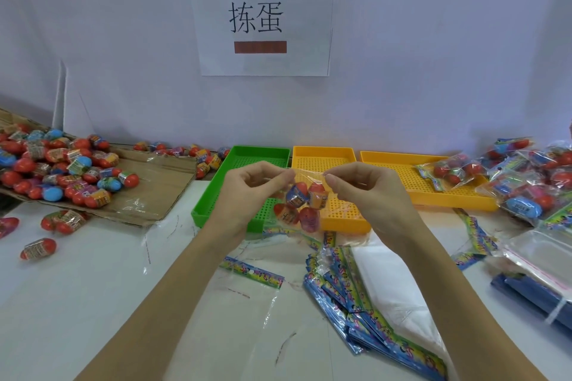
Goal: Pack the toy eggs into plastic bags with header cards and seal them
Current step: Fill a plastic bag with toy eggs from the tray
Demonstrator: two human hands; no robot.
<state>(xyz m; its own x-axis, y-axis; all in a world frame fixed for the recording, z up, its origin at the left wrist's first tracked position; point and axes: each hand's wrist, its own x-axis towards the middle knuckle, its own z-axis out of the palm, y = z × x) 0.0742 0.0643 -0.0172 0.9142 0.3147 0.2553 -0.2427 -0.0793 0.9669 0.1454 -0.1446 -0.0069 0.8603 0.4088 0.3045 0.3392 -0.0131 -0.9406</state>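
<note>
Nearest the camera, a stack of header-card bags lies fanned on the white table, with one loose empty bag just to its left. Above these, both forearms reach forward. The left hand and the right hand hold a clear plastic bag in the air between them, each pinching one end of its top edge between thumb and forefinger (the remaining fingers are curled toward the palm). Four toy eggs hang inside the bag in a cluster, red shells with coloured wrap bands.

Behind the bag sit a green tray and, touching its right side, a yellow tray. A second yellow tray farther right carries one filled bag. More filled bags pile at the right edge. On the left, loose eggs cover a flattened cardboard sheet. A paper sign hangs on the back wall.
</note>
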